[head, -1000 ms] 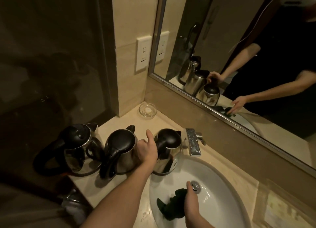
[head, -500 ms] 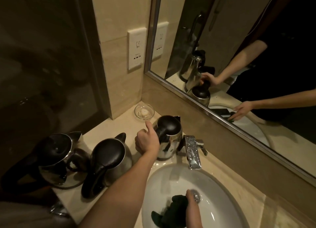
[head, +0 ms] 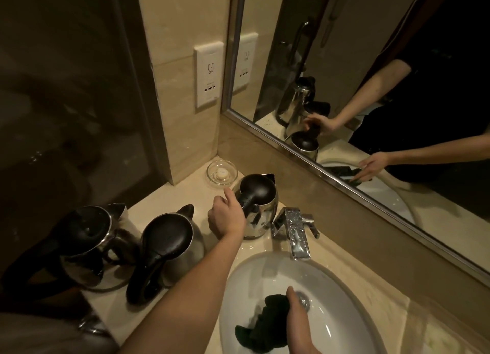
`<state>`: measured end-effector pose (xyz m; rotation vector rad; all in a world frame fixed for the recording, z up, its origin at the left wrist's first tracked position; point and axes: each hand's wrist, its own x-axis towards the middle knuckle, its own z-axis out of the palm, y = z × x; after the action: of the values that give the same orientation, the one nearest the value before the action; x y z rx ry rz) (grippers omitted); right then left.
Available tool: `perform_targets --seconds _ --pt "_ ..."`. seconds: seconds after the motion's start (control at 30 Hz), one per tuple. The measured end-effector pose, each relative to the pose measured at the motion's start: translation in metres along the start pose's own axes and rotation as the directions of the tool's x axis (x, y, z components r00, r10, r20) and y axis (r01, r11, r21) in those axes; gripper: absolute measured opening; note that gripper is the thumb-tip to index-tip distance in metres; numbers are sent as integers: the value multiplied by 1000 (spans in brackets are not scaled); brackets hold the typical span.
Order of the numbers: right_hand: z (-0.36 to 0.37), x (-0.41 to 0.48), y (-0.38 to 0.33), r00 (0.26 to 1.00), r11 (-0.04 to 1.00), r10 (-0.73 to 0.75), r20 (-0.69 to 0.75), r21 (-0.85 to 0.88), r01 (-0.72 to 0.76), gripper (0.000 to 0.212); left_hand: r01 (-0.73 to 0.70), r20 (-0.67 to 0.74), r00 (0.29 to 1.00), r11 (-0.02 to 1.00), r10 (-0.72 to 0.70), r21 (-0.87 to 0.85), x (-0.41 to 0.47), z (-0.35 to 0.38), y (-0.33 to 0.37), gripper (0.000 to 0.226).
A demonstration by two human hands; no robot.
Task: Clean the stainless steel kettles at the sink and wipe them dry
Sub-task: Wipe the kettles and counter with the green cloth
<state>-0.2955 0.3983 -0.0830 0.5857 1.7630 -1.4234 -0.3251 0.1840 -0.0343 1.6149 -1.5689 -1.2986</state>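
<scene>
Kettles: three steel ones with black lids are lined up on the desk (head: 344, 237), running from about 9 to 11 o'clock of the sink (head: 352, 295). They're the far-left kettle (head: 87, 245), the middle kettle (head: 172, 245) and the kettle by the tap (head: 266, 218).

Left hand: the left hand (head: 226, 217) is wrapped round the black handle of the kettle by the tap, thumb stuck up. Whether the base is fully down on the desk can't be told.

Right hand: the right hand (head: 298, 319) is down in the sink at roughly 6 o'clock. It's closed on a dark green cloth (head: 265, 324) right next to the drain.

Tap: the tap (head: 294, 229) is set at 12 o'clock of the sink, just beside the held kettle at its 3 o'clock. No running water can be seen.

Stage (guess): that kettle is probably about to be brought over the sink. Washed or not, it can't be told for any of them.

Risk, tap: the kettle could get clanged into the tap, since they're basically neighbours.

Risk, dish: the glass dish (head: 222, 172) at the kettle's 11 o'clock could be clipped if the kettle is swung back.

Risk, forearm: the middle kettle is close beside the left forearm, so it could be nudged when the arm is pulled in.

Risk, splashes: the wall socket (head: 208, 76) is up at 12 o'clock, so careless rinsing could get it sprayed.
</scene>
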Motion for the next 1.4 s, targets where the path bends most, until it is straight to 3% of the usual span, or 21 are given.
perform_targets --seconds 0.13,0.33,0.57,0.8,0.93,1.07,1.13,1.3,1.4 --pt "6 -7 -1 988 989 -126 -85 -84 119 39 -168 21 986 985 168 46 -14 -26 1 40" --pt "21 -38 1 976 961 -191 -106 -224 164 43 -354 100 932 934 349 40 -27 -84 -5 37" --pt "34 -73 14 956 931 -279 -94 -272 245 51 -379 23 925 914 380 147 -21 -161 -29 35" --pt "47 -93 29 945 926 -306 -118 -265 267 49 -151 11 989 979 151 138 -12 -207 -82 39" --pt "51 -102 39 945 927 -300 -130 -272 257 51 -14 152 988 997 3 70 -12 -213 -97 59" --pt "57 -111 54 937 922 -321 -139 -271 275 44 143 325 934 989 -150 44 -1 -211 -103 82" --pt "61 -117 59 930 922 -333 -154 -258 287 42 166 366 915 985 -170 44 4 -209 -104 85" --pt "71 -136 62 943 962 -269 -195 -92 255 66 112 387 914 992 -125 57 1 -208 -108 92" --pt "85 -149 59 950 964 -251 -188 40 263 57 130 420 898 991 -133 36 -8 -212 -112 91"
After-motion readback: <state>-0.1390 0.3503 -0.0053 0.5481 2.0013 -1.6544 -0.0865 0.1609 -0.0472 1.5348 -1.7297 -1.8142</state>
